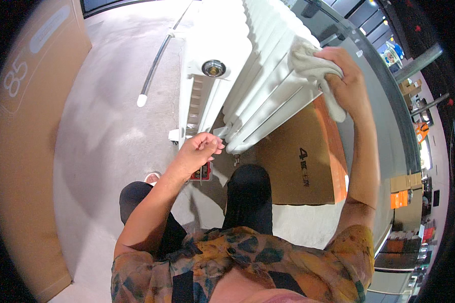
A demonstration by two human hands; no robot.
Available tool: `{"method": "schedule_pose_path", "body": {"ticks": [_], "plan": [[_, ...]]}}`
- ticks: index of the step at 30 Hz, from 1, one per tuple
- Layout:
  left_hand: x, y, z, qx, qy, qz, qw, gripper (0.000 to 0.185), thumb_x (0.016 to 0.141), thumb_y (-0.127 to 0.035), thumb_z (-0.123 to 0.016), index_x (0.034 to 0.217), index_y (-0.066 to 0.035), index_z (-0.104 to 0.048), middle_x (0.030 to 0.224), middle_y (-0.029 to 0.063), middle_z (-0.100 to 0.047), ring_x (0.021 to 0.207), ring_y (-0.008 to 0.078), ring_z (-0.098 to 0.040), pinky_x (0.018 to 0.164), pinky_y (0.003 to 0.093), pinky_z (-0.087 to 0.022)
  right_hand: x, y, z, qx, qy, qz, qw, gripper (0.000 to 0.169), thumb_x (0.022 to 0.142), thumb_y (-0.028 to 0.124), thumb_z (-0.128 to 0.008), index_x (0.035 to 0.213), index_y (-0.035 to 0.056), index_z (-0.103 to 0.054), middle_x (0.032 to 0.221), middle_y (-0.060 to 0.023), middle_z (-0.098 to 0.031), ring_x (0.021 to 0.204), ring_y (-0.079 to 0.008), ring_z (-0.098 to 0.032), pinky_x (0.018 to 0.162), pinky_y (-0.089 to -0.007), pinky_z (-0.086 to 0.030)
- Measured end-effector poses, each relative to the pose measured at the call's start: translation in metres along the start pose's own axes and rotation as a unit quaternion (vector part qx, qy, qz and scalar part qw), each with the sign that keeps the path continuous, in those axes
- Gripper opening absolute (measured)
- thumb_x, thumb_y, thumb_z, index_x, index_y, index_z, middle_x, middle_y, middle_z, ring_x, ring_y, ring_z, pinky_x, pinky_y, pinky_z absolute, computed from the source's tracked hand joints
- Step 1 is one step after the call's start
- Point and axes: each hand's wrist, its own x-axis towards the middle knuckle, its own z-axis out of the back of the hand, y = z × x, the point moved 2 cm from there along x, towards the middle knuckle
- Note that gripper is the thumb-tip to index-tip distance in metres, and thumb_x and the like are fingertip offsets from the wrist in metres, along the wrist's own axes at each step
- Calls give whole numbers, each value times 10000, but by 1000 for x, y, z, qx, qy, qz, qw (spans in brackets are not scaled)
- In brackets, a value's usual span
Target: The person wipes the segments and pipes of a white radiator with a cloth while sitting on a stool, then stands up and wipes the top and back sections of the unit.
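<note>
My right hand (345, 79) grips a pale grey cloth (311, 64). The cloth lies bunched against the outer upper edge of a white column radiator (273, 106) and hangs down below my fingers. My left hand (204, 147) is loosely curled, with the thumb against the fingers and nothing visible in it. It is in front of the lower end of a second white radiator unit (220, 34), which has a round chrome fitting (214, 68) and a slatted opening. Whether my left hand touches that unit, I cannot tell. A small metal valve (236, 160) hangs under the column radiator.
A chrome rail (155, 68) with a white cap sticks out at the left. A red-edged case (203, 172) sits on the floor between my knees. Cardboard boxes stand at left (30, 159) and right (295, 170). A grey-topped counter (383, 113) runs along the right.
</note>
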Motion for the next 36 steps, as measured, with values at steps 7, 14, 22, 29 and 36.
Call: {"method": "schedule_pose_path", "body": {"ticks": [7, 14, 22, 29, 36], "plan": [[9, 3, 16, -60, -95, -28, 993, 252, 972, -296, -483, 986, -63, -578, 966, 53, -660, 884, 131, -608, 732, 273, -457, 22, 120, -54, 73, -97, 327, 937, 275, 824, 186, -613, 1094, 147, -652, 1148, -83, -593, 1082, -226, -559, 908, -330, -456], [4, -2, 24, -48, -113, -21, 992, 276, 960, -309, -503, 999, -50, -588, 952, 53, -657, 875, 143, -613, 743, 289, -461, 114, 119, -98, 140, 84, 44, 986, 312, 843, 150, -567, 1132, 38, -596, 1131, -137, -596, 1008, -260, -596, 899, -364, -479], [3, -3, 35, -47, -146, -33, 988, 316, 949, -357, -516, 990, -56, -601, 961, 56, -647, 872, 148, -609, 730, 286, -460, 87, 97, -96, 20, -66, 183, 981, 388, 708, 60, -626, 1086, 145, -654, 1100, -80, -626, 997, -253, -579, 840, -354, -460], [-9, -4, 50, -42, -190, -48, 980, 245, 939, -295, -529, 973, -66, -609, 922, 38, -652, 840, 128, -613, 706, 276, -463, -25, 120, -148, -36, -233, 273, 933, 381, 630, 3, -621, 920, 232, -712, 1005, -41, -588, 911, -244, -525, 729, -348, -394], [-23, -6, 44, -8, -237, -26, 971, 213, 941, -267, -520, 928, -73, -606, 887, 43, -652, 805, 124, -615, 683, 267, -464, -114, 105, -241, 53, 1, 102, 993, 348, 601, -59, -615, 834, 180, -714, 980, -65, -591, 895, -255, -536, 766, -351, -443]]}}
